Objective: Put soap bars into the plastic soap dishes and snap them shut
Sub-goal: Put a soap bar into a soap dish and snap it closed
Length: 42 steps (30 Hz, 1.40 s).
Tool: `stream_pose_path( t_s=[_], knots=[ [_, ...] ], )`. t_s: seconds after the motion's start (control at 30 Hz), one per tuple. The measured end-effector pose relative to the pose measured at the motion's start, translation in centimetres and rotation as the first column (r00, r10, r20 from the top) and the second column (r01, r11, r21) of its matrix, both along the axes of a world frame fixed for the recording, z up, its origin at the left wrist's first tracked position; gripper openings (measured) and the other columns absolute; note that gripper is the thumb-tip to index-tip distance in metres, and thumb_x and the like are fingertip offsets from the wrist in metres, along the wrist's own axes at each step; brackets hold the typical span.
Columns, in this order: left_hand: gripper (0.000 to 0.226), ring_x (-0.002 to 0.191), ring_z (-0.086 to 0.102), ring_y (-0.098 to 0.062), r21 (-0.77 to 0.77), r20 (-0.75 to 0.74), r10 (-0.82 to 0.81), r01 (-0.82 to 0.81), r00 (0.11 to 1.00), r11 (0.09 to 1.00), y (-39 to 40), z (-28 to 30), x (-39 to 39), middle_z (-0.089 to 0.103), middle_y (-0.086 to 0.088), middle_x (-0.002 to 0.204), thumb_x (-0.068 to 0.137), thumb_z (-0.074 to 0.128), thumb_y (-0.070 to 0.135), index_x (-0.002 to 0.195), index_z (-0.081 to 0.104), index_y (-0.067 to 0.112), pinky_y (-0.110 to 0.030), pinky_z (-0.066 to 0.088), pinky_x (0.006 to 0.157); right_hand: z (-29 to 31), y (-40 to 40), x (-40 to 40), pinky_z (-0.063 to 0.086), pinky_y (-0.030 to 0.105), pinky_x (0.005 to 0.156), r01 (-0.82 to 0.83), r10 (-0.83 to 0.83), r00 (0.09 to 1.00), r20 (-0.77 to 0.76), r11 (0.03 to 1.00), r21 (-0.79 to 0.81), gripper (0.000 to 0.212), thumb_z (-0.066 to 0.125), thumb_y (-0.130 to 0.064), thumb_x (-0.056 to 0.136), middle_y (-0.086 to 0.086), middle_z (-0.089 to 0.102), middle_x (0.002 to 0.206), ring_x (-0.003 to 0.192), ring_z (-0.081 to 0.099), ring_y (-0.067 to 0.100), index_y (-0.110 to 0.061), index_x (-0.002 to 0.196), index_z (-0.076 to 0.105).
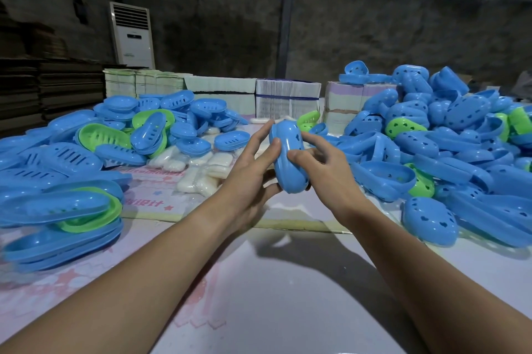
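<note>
Both hands met above the middle of the pale pink table (288, 281), clasping one closed blue oval plastic soap dish (288, 158) held on end, its long axis running away from the person and clear of the tabletop. The left hand (247, 178) cupped it from the left, fingers reaching up along the side and the thumb under the near end; the right hand (328, 172) gripped it from the right with the thumb pressed on the upper shell and the fingers curled round the far side. The two halves looked seated together, though the seam was too blurred to be sure — and no soap showed inside. Just beyond the hands lay a loose cluster of white wrapped soap bars (198, 166) on the table. To the left rose a heap of blue and green slotted dish halves (86, 146), and to the right a larger heap of blue halves with heart-shaped holes (449, 135) — both near the hands, neither touching them. Stacked paper bundles (288, 97) stood behind.
</note>
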<state>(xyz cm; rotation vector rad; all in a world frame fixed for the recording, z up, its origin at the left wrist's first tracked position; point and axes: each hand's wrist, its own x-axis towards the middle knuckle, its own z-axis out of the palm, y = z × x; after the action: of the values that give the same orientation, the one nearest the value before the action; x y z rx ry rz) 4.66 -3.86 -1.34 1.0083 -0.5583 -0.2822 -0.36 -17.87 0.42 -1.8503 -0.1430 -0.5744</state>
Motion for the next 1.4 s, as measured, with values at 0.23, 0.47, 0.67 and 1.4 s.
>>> stream_pose_path(
  t_s=[0.23,0.47,0.67,1.4],
  knots=[
    [0.061,0.103,0.074,-0.025,0.04,0.045,0.022,-0.023,0.999,0.999,0.3,0.1,0.0,0.077,-0.007,0.112,0.078,0.074,0.04,0.136,0.056,0.041,-0.036,0.062,0.07,0.3,-0.8,-0.2,0.047,0.017,0.054,-0.104,0.104,0.994,-0.017,0.994,-0.036,0.035,0.065,-0.029,0.093,-0.002,0.07,0.079,0.064,0.062,0.001,-0.032,0.128,0.062],
    [0.052,0.101,0.074,-0.027,0.113,0.083,-0.014,0.005,0.996,0.994,1.3,0.5,0.1,0.076,-0.007,0.112,0.08,0.073,0.037,0.13,0.057,0.039,-0.04,0.061,0.072,0.6,-1.2,-0.6,0.057,0.044,0.082,-0.194,0.187,0.979,-0.077,0.977,-0.094,0.031,0.066,-0.034,0.093,0.012,0.072,0.104,0.09,0.067,0.014,-0.061,0.105,0.057],
    [0.055,0.106,0.073,-0.028,0.12,0.117,0.021,-0.035,0.993,0.992,0.9,0.7,-0.5,0.076,-0.009,0.112,0.081,0.073,0.036,0.133,0.056,0.038,-0.04,0.061,0.071,0.7,-1.8,-0.5,0.057,0.043,0.091,-0.21,0.202,0.974,-0.098,0.975,-0.075,0.033,0.066,-0.036,0.093,-0.002,0.075,0.106,0.104,0.069,0.013,-0.054,0.117,0.055],
    [0.026,0.096,0.076,-0.021,0.198,0.145,0.08,-0.108,0.986,0.974,0.5,1.2,-0.6,0.077,-0.005,0.107,0.105,0.053,0.027,0.123,0.062,0.043,-0.033,0.061,0.067,-0.3,-1.4,0.2,0.058,0.034,0.085,-0.185,0.199,0.973,-0.117,0.976,0.118,0.062,0.077,-0.032,0.075,0.004,0.075,0.109,0.1,0.071,0.018,-0.032,0.135,0.059]
  ],
)
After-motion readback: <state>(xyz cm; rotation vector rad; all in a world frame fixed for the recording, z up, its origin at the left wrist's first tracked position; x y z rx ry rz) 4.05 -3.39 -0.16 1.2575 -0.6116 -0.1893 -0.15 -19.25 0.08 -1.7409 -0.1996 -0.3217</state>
